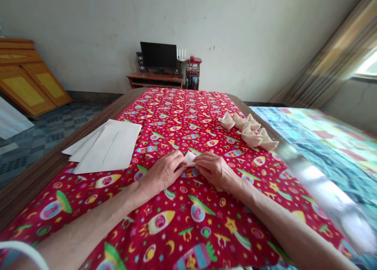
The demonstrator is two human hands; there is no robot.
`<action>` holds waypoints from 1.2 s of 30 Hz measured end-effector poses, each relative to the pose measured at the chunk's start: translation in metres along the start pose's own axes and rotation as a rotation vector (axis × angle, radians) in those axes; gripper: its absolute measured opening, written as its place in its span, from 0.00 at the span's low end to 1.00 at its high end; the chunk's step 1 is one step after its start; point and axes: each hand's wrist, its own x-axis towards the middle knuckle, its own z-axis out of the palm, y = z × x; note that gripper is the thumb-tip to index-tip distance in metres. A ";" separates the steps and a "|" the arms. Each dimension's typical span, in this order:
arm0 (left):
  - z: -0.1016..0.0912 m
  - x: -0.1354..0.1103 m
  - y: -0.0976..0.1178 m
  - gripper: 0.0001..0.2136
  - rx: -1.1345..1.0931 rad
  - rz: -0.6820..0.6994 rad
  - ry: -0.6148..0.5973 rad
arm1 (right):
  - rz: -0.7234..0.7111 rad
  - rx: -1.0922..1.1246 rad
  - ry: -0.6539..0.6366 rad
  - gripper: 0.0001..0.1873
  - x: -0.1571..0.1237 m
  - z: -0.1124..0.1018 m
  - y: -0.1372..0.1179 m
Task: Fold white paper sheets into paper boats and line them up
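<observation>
The person pinches a small folded paper (pixel 189 158) between both hands near the middle of the table (pixel 38 171), low over the red cloth (pixel 182 116). The left hand (pixel 165 171) grips its left edge with curled fingertips. The right hand (pixel 215 169) grips its right edge the same way. Only a small white wedge of the paper shows between the fingers, with a corner pointing away from the person toward the far end of the table. Its long axis cannot be told, since the fingers cover most of it. It looks plain white and creased, with more than one layer.

To the left, a loose fan of white sheets (pixel 108 146) lies flat on the cloth, well apart from the hands. To the right and farther off, a cluster of cream folded shapes (pixel 250 130) sits near the table's edge, touching one another. A monitor (pixel 159 56) stands against the back wall.
</observation>
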 end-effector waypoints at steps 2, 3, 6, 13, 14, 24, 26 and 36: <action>0.003 0.000 -0.003 0.03 -0.048 0.009 0.042 | 0.020 0.012 -0.009 0.09 -0.001 0.001 0.003; 0.004 0.000 -0.004 0.04 -0.079 0.008 0.061 | 0.031 0.012 -0.019 0.08 -0.001 0.001 0.005; 0.003 0.000 -0.005 0.04 -0.169 -0.038 0.103 | 0.126 0.043 -0.026 0.08 -0.001 0.001 0.010; -0.002 0.000 -0.006 0.05 -0.203 -0.173 0.104 | 0.364 0.108 0.007 0.08 0.003 0.002 0.013; -0.001 0.000 -0.008 0.05 -0.189 -0.172 0.114 | 0.394 0.065 0.012 0.09 0.004 0.003 0.012; 0.001 0.003 -0.009 0.08 -0.075 -0.199 0.109 | 0.469 -0.177 -0.043 0.13 0.008 0.003 0.013; 0.001 0.006 -0.003 0.10 -0.062 -0.222 0.083 | 0.456 -0.174 -0.049 0.13 0.008 0.002 0.013; 0.002 0.007 -0.004 0.14 0.038 -0.225 0.052 | 0.433 -0.246 -0.064 0.12 0.009 0.002 0.009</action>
